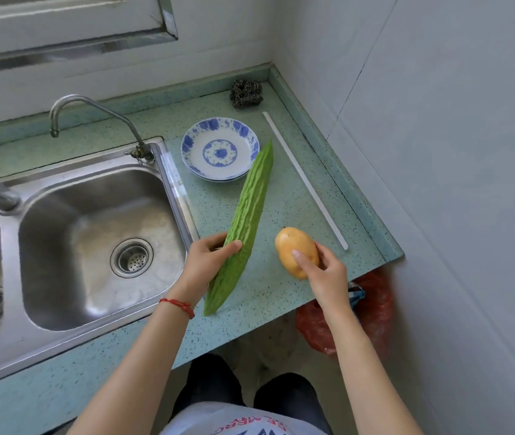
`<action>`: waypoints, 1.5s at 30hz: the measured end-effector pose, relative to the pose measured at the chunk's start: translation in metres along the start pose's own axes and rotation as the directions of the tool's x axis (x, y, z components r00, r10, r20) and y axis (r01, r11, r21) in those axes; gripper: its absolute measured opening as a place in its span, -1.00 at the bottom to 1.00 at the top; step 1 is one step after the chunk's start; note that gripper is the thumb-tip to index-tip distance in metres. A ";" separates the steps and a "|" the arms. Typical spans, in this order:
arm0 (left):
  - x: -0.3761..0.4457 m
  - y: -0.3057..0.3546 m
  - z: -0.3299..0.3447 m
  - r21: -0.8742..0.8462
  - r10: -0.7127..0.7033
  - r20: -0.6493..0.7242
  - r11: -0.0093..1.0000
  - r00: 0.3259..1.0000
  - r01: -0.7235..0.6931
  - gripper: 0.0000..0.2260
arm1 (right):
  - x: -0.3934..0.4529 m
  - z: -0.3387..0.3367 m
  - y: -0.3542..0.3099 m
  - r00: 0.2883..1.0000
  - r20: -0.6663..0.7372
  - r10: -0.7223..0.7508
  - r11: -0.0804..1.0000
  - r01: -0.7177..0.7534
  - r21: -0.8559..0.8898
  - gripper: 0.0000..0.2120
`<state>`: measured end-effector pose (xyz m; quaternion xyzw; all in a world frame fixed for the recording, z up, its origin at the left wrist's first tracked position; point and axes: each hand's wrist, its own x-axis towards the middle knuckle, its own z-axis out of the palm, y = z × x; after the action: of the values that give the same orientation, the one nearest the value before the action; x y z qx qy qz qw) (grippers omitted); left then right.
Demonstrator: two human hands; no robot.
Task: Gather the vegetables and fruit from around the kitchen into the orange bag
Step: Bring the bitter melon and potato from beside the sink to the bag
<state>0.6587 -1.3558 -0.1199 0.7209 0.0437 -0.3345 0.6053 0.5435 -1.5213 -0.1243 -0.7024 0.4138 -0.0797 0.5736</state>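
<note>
A long green bitter gourd runs diagonally over the teal counter, its tip near the plates. My left hand grips its lower half, thumb across the top. A yellow-orange mango sits at the counter's front right, and my right hand is closed around its near side. The orange bag hangs below the counter's front right edge, by the wall, mostly hidden by the counter and my right forearm.
A steel double sink with a tap fills the left. Stacked blue-and-white plates stand behind the gourd. A steel scourer lies in the back corner. A white strip runs along the counter's right side. Walls close the right.
</note>
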 end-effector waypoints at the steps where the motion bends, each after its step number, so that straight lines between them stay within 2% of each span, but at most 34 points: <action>1: -0.006 -0.002 -0.001 -0.031 -0.005 -0.020 1.000 1.000 0.004 -0.78 | -0.002 -0.002 -0.002 1.000 0.016 -0.017 1.000 0.017 0.007 -0.45; 9: -0.076 -0.035 0.006 -0.205 -0.001 -0.270 0.977 0.963 -0.057 -0.81 | -0.023 -0.017 -0.001 0.959 0.244 -0.146 0.988 0.128 0.087 -0.51; 12: -0.104 -0.053 0.010 -0.249 0.009 -0.366 0.962 0.930 -0.108 -0.79 | -0.032 -0.021 0.004 0.933 0.324 -0.159 0.987 0.142 0.075 -0.51; 16: -0.154 -0.079 0.014 -0.309 -0.012 -0.522 0.934 0.853 -0.177 -0.76 | -0.054 -0.022 0.009 0.865 0.462 -0.194 0.981 0.184 0.066 -0.50; 21: -0.216 -0.111 0.006 -0.386 -0.040 -0.678 0.869 0.734 -0.309 -0.81 | -0.090 -0.005 0.012 0.749 0.627 -0.214 0.969 0.244 0.040 -0.51; 29: -0.311 -0.173 -0.012 -0.461 -0.144 -0.820 0.739 0.554 -0.491 -0.90 | -0.171 0.040 0.021 0.530 0.822 -0.208 0.946 0.321 0.032 -0.58; 38: -0.427 -0.251 -0.019 -0.410 -0.263 -0.911 0.681 0.319 -0.608 -0.92 | -0.296 0.071 0.051 0.277 0.952 -0.128 0.930 0.368 0.017 -0.58; 45: -0.516 -0.312 -0.012 -0.338 -0.385 -0.919 0.655 0.087 -0.676 -0.89 | -0.401 0.088 0.080 0.022 0.999 -0.041 0.905 0.425 0.028 -0.56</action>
<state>0.1191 -1.0868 -0.1059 0.4336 0.4785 0.3607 0.6730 0.2976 -1.1863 -0.0775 -0.6963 -0.2051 0.3844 0.5704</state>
